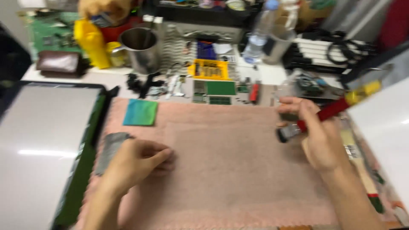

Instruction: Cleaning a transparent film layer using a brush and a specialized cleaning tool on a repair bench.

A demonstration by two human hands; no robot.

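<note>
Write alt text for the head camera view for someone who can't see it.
Seen from above, a right hand holds a brush with a red and yellow handle over a pink cloth. The left hand rests on the cloth beside a grey pad; behind lie a blue-green square, small green circuit boards and a metal cup.

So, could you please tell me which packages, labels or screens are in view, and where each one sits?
Screen panel: left of the pink mat, flat, grey-white, dark frame.
Yellow case: behind the mat, centre, rectangular.
Yellow bottle: back left, upright.
Labels: too blurred to tell.
</note>
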